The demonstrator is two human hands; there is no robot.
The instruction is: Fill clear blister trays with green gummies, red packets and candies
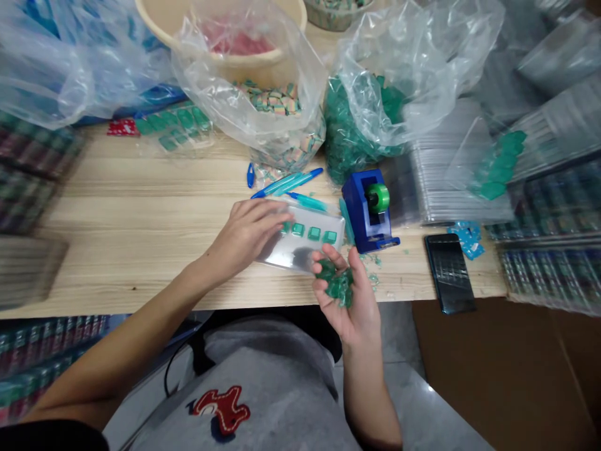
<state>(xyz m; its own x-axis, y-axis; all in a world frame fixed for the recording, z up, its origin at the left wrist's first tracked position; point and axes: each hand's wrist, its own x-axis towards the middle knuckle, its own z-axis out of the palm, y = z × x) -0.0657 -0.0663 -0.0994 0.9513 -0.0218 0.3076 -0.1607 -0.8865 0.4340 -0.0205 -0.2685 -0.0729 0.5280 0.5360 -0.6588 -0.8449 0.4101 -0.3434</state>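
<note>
A clear plastic tray (300, 254) lies on the table in front of me, with a row of small square green pieces (314, 233) along it. My left hand (251, 232) reaches over the tray's left end, palm down, its fingers close together. Its fingertips are at the leftmost green piece, which they partly cover. Palm up at the tray's lower right corner, my right hand (350, 300) curls around a small heap of translucent green pieces (337, 283).
A blue tape dispenser (364, 213) stands right of the tray. Behind are pens (288, 183), a bag of striped pieces (286, 125) and a bag of green pieces (352, 131). Stacked clear trays (451, 169) and a phone (449, 274) lie to the right.
</note>
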